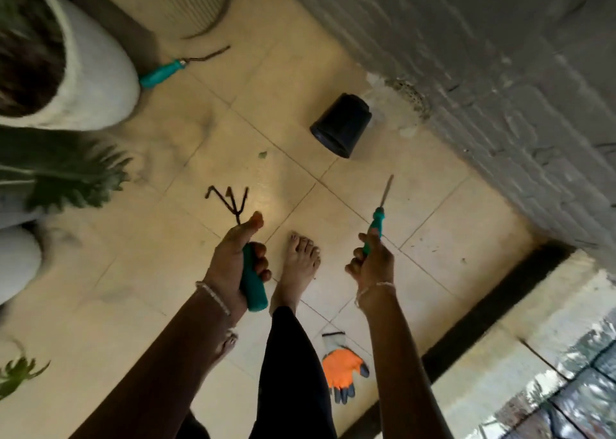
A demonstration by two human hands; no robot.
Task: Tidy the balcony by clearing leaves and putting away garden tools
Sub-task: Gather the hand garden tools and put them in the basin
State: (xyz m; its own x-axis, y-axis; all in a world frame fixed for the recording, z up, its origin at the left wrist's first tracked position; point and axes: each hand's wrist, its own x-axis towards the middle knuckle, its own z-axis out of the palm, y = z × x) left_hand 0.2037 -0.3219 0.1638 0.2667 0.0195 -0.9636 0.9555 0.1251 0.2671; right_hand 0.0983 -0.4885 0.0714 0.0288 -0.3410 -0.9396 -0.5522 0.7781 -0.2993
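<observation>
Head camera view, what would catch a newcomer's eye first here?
Two hands at centre, each holding a teal-handled garden tool: the left hand grips a three-pronged hand rake, the right hand a narrow-bladed tool, both over the tiled floor. Beyond them a black pot lies on its side near the grey wall, and an orange glove lies by the person's leg.

Pretty dim, yellowish shot, daylight only coming in bottom right, a soft glare patch on the floor tiles [270, 201] mid-frame, heavy motion smear on the white pot [100, 82], the teal hand tool [162, 72] beside it and the grey wall [500, 72], plus fisheye bending toward the edges.
</observation>
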